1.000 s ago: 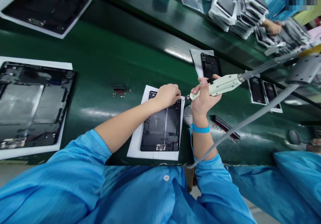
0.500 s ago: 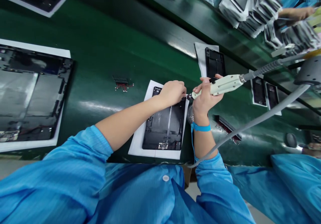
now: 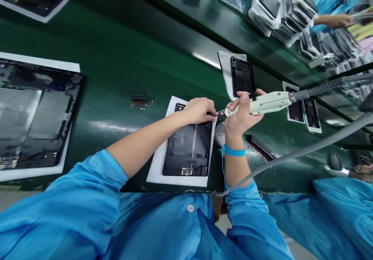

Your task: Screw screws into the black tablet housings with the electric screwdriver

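Observation:
An opened black tablet housing point(image 3: 183, 151) lies on a white sheet point(image 3: 159, 170) on the bench before me. My right hand point(image 3: 240, 116) is wrapped around a pale electric screwdriver point(image 3: 271, 102), held almost level, its bit pointing left at the housing's upper right edge. Over that same corner, my left hand point(image 3: 199, 110) has its fingers pinched together at the screwdriver's tip. Whatever sits between those fingertips is hidden. A blue wrist strap point(image 3: 234, 151) circles my right wrist. Just below the right hand is a round, speckled metal dish point(image 3: 220, 134), partly covered.
Small black parts with red wires point(image 3: 138, 99) lie left of the housing; a black strip with red wires point(image 3: 262, 148) lies right. Another housing point(image 3: 243, 75) is behind. A larger one point(image 3: 37, 112) is at left. A grey cable point(image 3: 303, 146) crosses at right. A co-worker's hand point(image 3: 338, 20) is near stacked panels point(image 3: 300, 13).
The screwdriver has swung to a flatter angle and its rear end sits lower. My left fingers remain pinched at its tip. The whole view has shifted slightly.

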Available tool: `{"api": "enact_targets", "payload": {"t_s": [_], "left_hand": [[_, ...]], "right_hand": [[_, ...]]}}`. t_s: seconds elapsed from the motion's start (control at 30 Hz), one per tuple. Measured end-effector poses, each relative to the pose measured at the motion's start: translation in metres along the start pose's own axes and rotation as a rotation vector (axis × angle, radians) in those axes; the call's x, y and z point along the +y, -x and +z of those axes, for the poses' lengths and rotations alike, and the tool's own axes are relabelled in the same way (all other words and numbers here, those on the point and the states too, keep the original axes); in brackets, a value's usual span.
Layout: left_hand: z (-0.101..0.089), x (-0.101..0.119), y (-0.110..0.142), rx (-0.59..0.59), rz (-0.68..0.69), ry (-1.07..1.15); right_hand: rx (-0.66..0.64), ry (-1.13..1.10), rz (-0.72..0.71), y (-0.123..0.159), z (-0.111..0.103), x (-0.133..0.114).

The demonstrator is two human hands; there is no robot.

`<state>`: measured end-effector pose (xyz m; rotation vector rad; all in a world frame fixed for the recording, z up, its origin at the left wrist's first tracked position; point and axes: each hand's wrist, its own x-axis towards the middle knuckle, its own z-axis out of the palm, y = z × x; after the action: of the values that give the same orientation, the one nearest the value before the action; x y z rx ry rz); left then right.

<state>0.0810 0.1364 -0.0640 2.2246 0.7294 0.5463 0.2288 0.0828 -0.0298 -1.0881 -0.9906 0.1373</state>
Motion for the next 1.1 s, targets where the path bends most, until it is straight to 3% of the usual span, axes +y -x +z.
{"api": "enact_targets", "payload": {"t_s": [0.5, 0.8, 1.0, 1.1], "left_hand": [[0.002, 0.000, -0.003, 0.000, -0.023, -0.001], [-0.003, 0.003, -0.002, -0.060, -0.049, -0.006], [-0.004, -0.009, -0.003, -0.040, 0.047, -0.011], [0.000, -0.018, -0.004, 0.030, 0.080, 0.016]], "right_hand": [[0.013, -0.053, 0.050, 0.003, 0.005, -0.005], [0.002, -0.100, 0.118, 0.006, 0.006, -0.011], [0.001, -0.063, 0.124, 0.005, 0.003, -0.010], [0.002, -0.054, 0.130, 0.006, 0.003, -0.007]]}}
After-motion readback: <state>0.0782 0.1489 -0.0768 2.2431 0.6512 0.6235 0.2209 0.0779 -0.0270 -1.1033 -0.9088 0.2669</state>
